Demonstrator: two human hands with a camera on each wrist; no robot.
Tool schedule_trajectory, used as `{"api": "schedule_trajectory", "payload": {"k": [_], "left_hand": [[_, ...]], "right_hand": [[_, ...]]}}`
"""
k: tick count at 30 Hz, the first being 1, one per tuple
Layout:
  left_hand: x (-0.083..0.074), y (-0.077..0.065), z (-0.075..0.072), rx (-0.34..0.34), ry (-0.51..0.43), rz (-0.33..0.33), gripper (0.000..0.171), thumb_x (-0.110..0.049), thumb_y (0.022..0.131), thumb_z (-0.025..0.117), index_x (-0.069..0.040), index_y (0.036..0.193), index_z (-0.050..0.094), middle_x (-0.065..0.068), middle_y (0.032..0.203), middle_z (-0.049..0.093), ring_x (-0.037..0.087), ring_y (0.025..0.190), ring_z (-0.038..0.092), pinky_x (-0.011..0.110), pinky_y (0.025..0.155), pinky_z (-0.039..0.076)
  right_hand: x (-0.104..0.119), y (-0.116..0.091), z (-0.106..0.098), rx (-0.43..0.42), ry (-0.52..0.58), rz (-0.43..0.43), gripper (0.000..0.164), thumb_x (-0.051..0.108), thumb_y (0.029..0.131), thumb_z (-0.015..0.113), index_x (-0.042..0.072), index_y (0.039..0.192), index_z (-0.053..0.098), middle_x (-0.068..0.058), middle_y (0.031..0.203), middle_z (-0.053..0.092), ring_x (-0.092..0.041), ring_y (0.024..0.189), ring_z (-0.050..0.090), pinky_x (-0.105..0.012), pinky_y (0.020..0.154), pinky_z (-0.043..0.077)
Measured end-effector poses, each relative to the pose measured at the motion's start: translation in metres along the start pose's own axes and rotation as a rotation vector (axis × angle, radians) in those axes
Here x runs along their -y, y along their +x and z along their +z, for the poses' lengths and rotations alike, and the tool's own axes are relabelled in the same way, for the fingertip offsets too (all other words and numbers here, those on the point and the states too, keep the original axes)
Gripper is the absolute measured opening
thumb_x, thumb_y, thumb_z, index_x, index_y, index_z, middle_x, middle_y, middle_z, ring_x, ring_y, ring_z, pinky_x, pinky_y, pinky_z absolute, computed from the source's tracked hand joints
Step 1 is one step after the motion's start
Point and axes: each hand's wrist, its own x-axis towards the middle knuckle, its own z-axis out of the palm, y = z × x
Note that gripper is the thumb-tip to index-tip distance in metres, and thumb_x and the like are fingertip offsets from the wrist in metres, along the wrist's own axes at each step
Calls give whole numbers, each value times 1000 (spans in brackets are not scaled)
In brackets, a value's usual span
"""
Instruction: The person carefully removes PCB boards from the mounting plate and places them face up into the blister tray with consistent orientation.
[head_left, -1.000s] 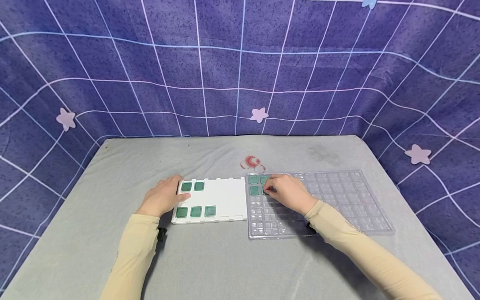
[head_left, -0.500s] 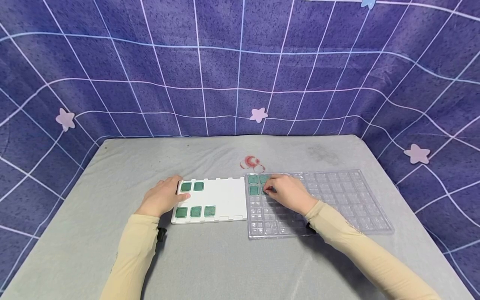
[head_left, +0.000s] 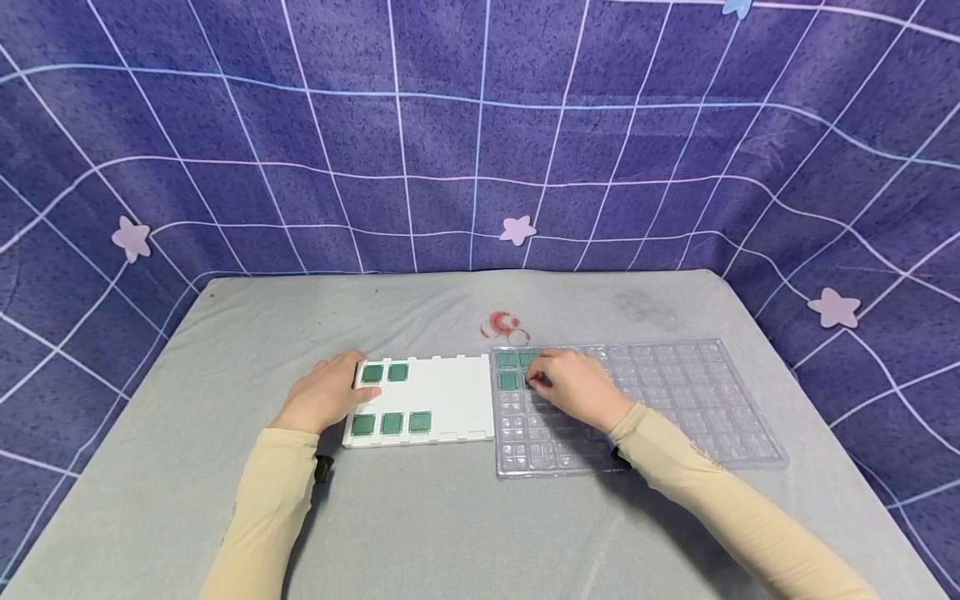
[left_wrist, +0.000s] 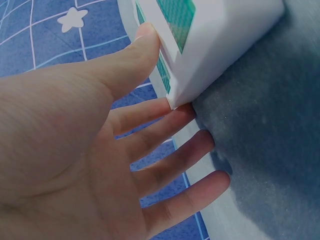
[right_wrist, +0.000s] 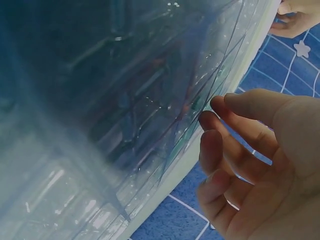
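A white tray [head_left: 457, 387] bears several small square green circuit boards [head_left: 392, 423] in two rows. My left hand [head_left: 318, 393] grips its left end, thumb [left_wrist: 147, 42] on top and fingertips against the edge. Right beside it lies a clear plastic tray [head_left: 716, 408] with many square pockets. Green boards [head_left: 507, 381] sit in its far left pockets. My right hand [head_left: 577, 385] reaches over those pockets, thumb and forefinger pinched together at a green circuit board [head_left: 528, 381], mostly hidden by the fingertips. In the right wrist view these fingertips [right_wrist: 207, 120] are right at the clear tray's surface.
Grey cloth covers the table [head_left: 420, 525], with a red printed mark [head_left: 504, 325] behind the trays. A blue gridded curtain [head_left: 442, 142] with star shapes rises at the back and both sides.
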Motion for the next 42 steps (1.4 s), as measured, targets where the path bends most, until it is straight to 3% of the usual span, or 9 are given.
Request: {"api": "schedule_trajectory", "payload": {"k": [10, 22, 34, 42], "left_hand": [[1, 1, 0, 8, 2, -5, 64, -38, 96, 69, -2, 144, 48, 22, 142, 56, 45, 120, 55, 63, 94, 48], [3, 4, 0, 9, -2, -8, 62, -37, 97, 68, -3, 144, 48, 21, 141, 57, 43, 120, 55, 63, 96, 48], [2, 2, -1, 8, -2, -7, 61, -38, 96, 69, -3, 142, 49, 22, 136, 60, 44, 118, 57, 63, 93, 49], [3, 3, -1, 6, -5, -8, 58, -37, 97, 69, -4, 140, 50, 20, 133, 61, 43, 116, 58, 61, 89, 50]], "right_hand": [[9, 0, -2, -37, -17, -35, 9, 19, 89, 76, 20, 98, 77, 4, 98, 75, -19, 83, 73, -36, 64, 59], [57, 10, -3, -78, -19, -147, 5, 19, 90, 76, 22, 94, 76, 9, 89, 70, -9, 71, 68, -29, 57, 54], [117, 29, 13, -15, -92, -254, 8, 24, 91, 75, 24, 99, 74, 9, 89, 70, -12, 78, 69, -30, 61, 54], [137, 37, 24, 26, -166, -273, 14, 35, 87, 80, 26, 95, 73, 11, 87, 68, -10, 79, 68, -27, 63, 54]]}}
